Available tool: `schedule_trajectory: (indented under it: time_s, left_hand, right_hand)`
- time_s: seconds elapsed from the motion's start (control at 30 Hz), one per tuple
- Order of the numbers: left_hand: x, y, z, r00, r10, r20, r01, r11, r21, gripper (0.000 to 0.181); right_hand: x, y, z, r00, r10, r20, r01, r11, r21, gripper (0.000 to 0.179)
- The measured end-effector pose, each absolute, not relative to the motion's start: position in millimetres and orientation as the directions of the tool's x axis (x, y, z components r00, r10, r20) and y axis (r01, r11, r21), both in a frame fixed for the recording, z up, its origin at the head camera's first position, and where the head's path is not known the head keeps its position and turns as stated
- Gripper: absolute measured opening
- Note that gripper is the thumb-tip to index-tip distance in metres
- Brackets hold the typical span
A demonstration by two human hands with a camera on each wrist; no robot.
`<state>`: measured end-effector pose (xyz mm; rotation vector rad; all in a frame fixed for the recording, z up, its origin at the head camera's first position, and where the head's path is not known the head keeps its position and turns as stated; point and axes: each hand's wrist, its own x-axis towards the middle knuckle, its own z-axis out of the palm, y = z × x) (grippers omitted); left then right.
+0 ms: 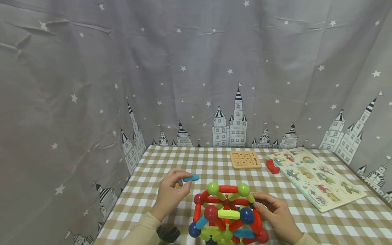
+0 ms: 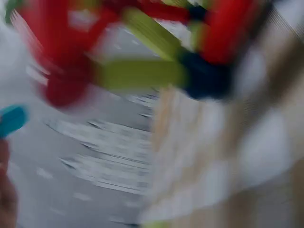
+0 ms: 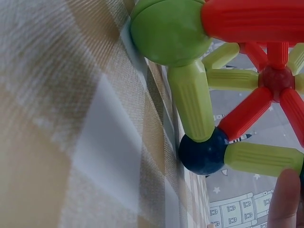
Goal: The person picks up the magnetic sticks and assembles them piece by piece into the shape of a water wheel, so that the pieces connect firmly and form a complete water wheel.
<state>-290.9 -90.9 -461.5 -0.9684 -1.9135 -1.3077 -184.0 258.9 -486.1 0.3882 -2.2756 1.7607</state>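
My left hand (image 1: 172, 192) pinches a light blue magnetic rod (image 1: 191, 178) between thumb and fingertips, above the table and left of a ball-and-rod model. In the left wrist view, the same blue rod (image 2: 13, 120) shows at the left edge, blurred. The magnetic ball-and-rod model (image 1: 229, 214) stands in front of me, built of red, green and blue rods joined by coloured balls. My right hand (image 1: 279, 214) holds its right side, thumb and fingers about a dark blue ball. In the right wrist view, a fingertip (image 3: 284, 190) touches a yellow-green rod (image 3: 263, 158) of the model.
A wooden number puzzle (image 1: 245, 160) lies at the back of the checked tablecloth (image 1: 141, 195). Right of it are a red block (image 1: 272, 166) and a picture puzzle board (image 1: 318, 178). A black object (image 1: 168, 234) sits beside my left sleeve. Behind the table hangs a grey curtain (image 1: 190, 85).
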Motion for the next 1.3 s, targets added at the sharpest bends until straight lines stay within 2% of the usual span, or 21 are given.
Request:
schedule_trajectory:
  time_s: [0.07, 0.17, 0.23, 0.3, 0.57, 0.7, 0.97, 1.17, 1.23, 1.27, 1.3]
  left_hand:
    - [-276, -94, -443, -0.385, 0.311, 0.869, 0.923, 0.159, 0.351, 0.033]
    - [-259, -92, -423, -0.141, 0.398, 0.906, 0.990, 0.051, 0.131, 0.023]
    - [-250, -88, -415, -0.031, 0.426, 0.904, 0.999, 0.023, 0.023, 0.018]
    - [-243, -83, -411, 0.030, 0.442, 0.897, 0.998, 0.032, -0.049, 0.018]
    - [-247, -69, -415, 0.138, 0.465, 0.875, 0.982, 0.049, -0.181, 0.020]
    - [-251, -62, -414, 0.177, 0.494, 0.851, 0.972, 0.049, -0.231, 0.013]
    - [-251, -60, -413, 0.210, 0.524, 0.826, 0.962, 0.041, -0.271, 0.011]
    - [-256, -61, -411, 0.308, 0.492, 0.814, 0.913, 0.088, -0.399, 0.011]
    - [-261, -63, -418, 0.267, 0.496, 0.826, 0.923, 0.114, -0.367, 0.021]
    - [-264, -66, -425, 0.197, 0.501, 0.842, 0.944, 0.134, -0.300, 0.029]
    - [-265, -69, -433, 0.075, 0.509, 0.858, 0.972, 0.156, -0.178, 0.036]
  right_hand:
    - [-183, 258, -486, -0.932, -0.068, 0.355, -0.360, 0.257, -0.897, 0.024]
    - [-184, 258, -486, -0.927, -0.056, 0.370, -0.371, 0.270, -0.889, 0.023]
    - [-184, 258, -486, -0.925, -0.049, 0.376, -0.375, 0.277, -0.885, 0.022]
    - [-184, 258, -487, -0.926, -0.048, 0.374, -0.373, 0.270, -0.888, 0.022]
    - [-184, 259, -484, -0.947, -0.015, 0.322, -0.312, 0.288, -0.905, 0.023]
    - [-184, 258, -485, -0.940, -0.022, 0.341, -0.334, 0.277, -0.901, 0.022]
    - [-185, 259, -488, -0.931, -0.051, 0.361, -0.361, 0.259, -0.896, 0.023]
    - [-185, 259, -487, -0.937, -0.045, 0.347, -0.345, 0.277, -0.897, 0.022]
    - [-185, 259, -488, -0.936, -0.047, 0.349, -0.348, 0.275, -0.897, 0.022]
    - [-185, 258, -489, -0.936, -0.047, 0.349, -0.348, 0.271, -0.897, 0.022]
    - [-185, 258, -489, -0.937, -0.046, 0.347, -0.346, 0.265, -0.900, 0.022]
